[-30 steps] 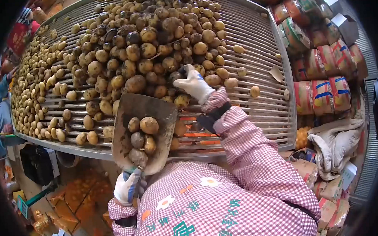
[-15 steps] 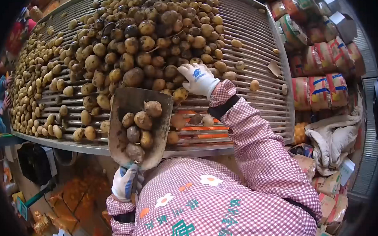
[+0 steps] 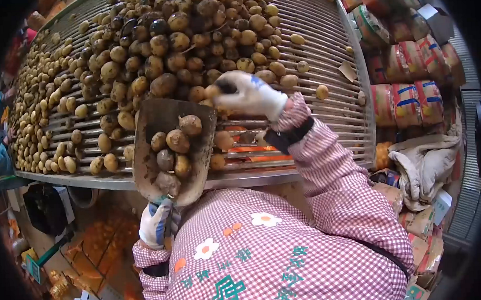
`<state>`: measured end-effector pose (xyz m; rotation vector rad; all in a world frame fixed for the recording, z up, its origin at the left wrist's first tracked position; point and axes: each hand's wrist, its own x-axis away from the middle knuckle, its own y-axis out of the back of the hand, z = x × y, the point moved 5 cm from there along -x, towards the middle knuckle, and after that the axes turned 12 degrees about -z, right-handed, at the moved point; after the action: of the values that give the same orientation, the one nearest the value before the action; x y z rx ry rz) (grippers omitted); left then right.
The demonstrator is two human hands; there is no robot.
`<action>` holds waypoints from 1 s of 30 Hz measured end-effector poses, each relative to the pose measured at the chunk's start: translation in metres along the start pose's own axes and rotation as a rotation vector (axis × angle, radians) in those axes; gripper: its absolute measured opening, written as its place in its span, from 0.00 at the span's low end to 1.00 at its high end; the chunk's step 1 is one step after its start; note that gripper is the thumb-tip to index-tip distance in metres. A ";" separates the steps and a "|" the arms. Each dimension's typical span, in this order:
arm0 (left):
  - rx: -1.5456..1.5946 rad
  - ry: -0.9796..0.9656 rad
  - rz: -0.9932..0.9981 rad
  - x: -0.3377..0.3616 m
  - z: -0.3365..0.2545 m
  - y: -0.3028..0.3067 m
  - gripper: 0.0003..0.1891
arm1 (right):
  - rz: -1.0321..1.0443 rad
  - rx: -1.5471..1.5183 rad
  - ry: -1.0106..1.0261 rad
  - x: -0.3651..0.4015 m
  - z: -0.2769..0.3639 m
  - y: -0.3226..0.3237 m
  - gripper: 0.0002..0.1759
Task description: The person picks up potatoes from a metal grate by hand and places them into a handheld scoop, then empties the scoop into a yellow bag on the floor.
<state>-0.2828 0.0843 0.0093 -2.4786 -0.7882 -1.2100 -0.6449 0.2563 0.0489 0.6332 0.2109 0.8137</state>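
Observation:
My left hand (image 3: 159, 224), in a white and blue glove, is closed round the handle of a dirty metal scoop (image 3: 203, 176). Several soil-stained potatoes (image 3: 178, 141) lie in the scoop, which rests tilted at the near edge of the slatted table. Just right of the scoop's mouth, my white-gloved right hand (image 3: 249, 96) is slightly blurred by motion. Its thumb and fingers curl round a small potato (image 3: 212, 92) at the fingertips. Beyond both hands rises a heap of muddy potatoes (image 3: 179, 40).
Smaller potatoes spread over the left of the slatted metal table (image 3: 322, 55). Stacked packed bags (image 3: 408, 108) and a pale cloth (image 3: 426, 163) are at the right. Another person's blue sleeve (image 3: 0, 160) shows at the far left. Orange netting (image 3: 102, 247) lies below the table.
My right hand has drawn back from the heap, its fingers now curled round a potato. The scoop stays in my left hand with potatoes in it; the view has shifted slightly.

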 end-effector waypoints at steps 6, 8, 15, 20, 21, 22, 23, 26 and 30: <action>0.007 -0.021 0.055 -0.007 0.007 0.004 0.21 | -0.162 0.281 0.199 0.063 -0.002 0.002 0.28; 0.051 -0.050 0.047 -0.008 0.010 0.004 0.20 | 0.027 0.555 0.102 0.091 -0.014 -0.008 0.26; 0.069 0.006 0.075 -0.014 0.017 0.010 0.16 | 0.116 0.845 0.104 0.113 -0.026 -0.034 0.24; 0.089 -0.010 0.090 -0.014 0.015 0.010 0.15 | -0.197 0.544 0.028 0.080 0.001 0.002 0.29; 0.072 -0.008 0.081 -0.013 0.015 0.010 0.16 | -0.266 0.453 0.097 0.072 0.019 0.007 0.32; 0.055 -0.006 0.072 -0.012 0.013 0.009 0.16 | -0.265 0.454 0.110 0.064 0.035 0.007 0.32; 0.037 0.004 0.058 -0.011 0.010 0.009 0.16 | -0.196 0.285 0.113 0.055 0.051 0.003 0.33; 0.075 -0.021 0.071 -0.009 0.008 0.015 0.16 | -0.081 0.107 0.328 0.035 0.109 -0.008 0.35; 0.128 -0.041 0.072 -0.004 0.002 0.030 0.15 | -0.204 0.081 0.483 -0.024 0.117 -0.013 0.30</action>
<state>-0.2662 0.0593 0.0042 -2.4127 -0.7557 -1.0534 -0.6051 0.1802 0.1322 0.4723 0.7393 0.7526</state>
